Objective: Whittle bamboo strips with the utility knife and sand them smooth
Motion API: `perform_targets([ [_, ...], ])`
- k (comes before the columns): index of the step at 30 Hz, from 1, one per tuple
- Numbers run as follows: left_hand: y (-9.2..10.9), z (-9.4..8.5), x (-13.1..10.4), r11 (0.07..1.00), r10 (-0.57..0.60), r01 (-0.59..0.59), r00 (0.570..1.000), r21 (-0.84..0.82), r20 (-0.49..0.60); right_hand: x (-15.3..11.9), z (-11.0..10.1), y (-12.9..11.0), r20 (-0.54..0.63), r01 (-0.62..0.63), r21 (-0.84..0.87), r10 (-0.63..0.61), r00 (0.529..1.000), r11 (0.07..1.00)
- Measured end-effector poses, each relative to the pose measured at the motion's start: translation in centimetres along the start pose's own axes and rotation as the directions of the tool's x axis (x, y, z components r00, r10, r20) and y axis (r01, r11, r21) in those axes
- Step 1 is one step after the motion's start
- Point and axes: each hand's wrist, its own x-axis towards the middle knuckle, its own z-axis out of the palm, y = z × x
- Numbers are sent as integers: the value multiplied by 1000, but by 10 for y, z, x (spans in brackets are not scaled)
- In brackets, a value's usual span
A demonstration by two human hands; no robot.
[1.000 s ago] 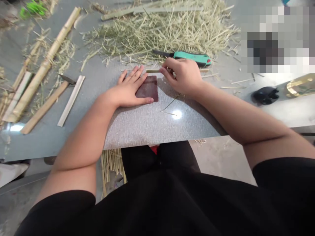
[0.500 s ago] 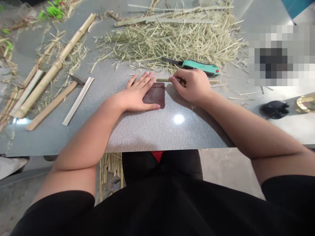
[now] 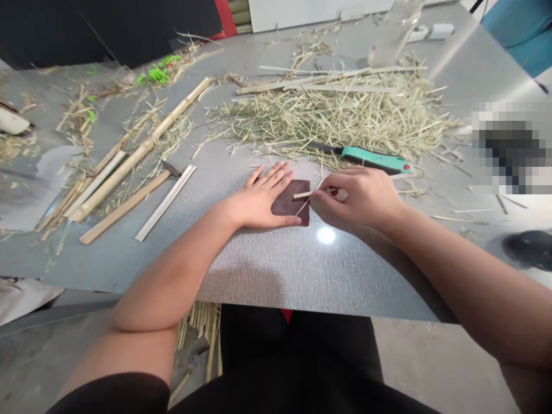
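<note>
My left hand (image 3: 263, 198) lies flat with fingers stretched, partly covering a dark brown square sheet (image 3: 285, 204) that looks like sandpaper. Between the thumb and fingers of my right hand (image 3: 362, 192) is a thin bamboo strip (image 3: 302, 196), its pale end over the sheet. Part of the strip is hidden by that hand. A fine sliver also crosses the sheet by my left thumb. Just beyond my right hand rests a teal-handled blade tool (image 3: 374, 160), its dark blade pointing left.
Bamboo shavings (image 3: 340, 118) are heaped at the back, with long strips on top. Toward the left lie a hammer (image 3: 127, 207), a flat pale strip (image 3: 166, 202) and a bamboo pole (image 3: 146, 146). A black object (image 3: 532, 248) sits at the right. The table's front edge runs near my body.
The view has tilted up, showing more of the table's far side. My right hand has brought the bamboo strip's end over the brown sheet; before, it lay beyond the sheet's far edge.
</note>
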Motion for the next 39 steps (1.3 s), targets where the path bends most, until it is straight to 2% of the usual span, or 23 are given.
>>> perform_targets([
  [3,-1,2,-1,1000,3,-4,1000,-14,-11,-1,-2,-1,-29,-31,-15,31,999,999],
  [11,1,7,2,997,-30,26,998,-71,-60,0,-5,-12,-153,-133,75,143,978,988],
  [16,4,7,3,998,-49,47,997,-33,-67,1,-3,-13,-106,-175,95,185,977,980],
  [20,4,6,3,996,-35,26,995,-90,-98,1,-3,-9,-118,-203,87,213,970,975],
  [23,3,6,2,995,-27,18,996,-103,-89,1,-4,-7,-92,-135,89,143,985,987],
  [27,0,10,4,995,-23,12,994,-96,-110,-2,-2,-7,50,60,99,-65,997,993],
  [29,0,10,5,995,-26,12,988,-95,-149,-3,0,-7,65,85,75,-90,994,994],
  [34,3,4,6,997,-79,78,958,-14,-275,-4,2,-5,-29,76,15,-75,997,997],
  [37,3,-1,7,993,-100,112,961,33,-258,-5,2,-6,56,175,35,-177,983,984],
  [39,3,-4,8,983,-159,181,938,41,-307,-6,2,-8,96,216,40,-219,971,976],
])
